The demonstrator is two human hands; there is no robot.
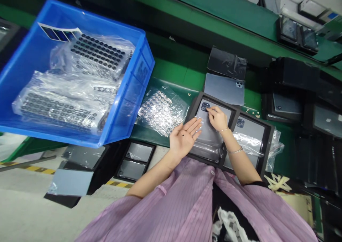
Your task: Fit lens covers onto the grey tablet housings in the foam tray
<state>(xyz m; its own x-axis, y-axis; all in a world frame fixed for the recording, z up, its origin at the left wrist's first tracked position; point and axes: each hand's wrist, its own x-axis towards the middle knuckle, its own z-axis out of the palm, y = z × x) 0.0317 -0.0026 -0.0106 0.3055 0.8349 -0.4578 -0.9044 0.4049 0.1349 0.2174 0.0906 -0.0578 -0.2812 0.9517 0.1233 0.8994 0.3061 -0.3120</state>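
Palm up, my left hand has its fingers stretched out, and a tiny dark piece rests on the palm. My right hand has its fingertips pressed together at the camera module of a grey tablet-like back panel. Anything between those fingertips is hidden. That panel lies in the left compartment of a black tray; clear film covers its lower part. A second grey panel with a similar camera module lies in the right compartment, partly behind my right forearm.
Left of the tray lies a clear bag of small rings. A blue bin holds bagged sheets of black round parts. Behind the tray is another panel; loose rings lie nearby. Stacked black trays stand at right.
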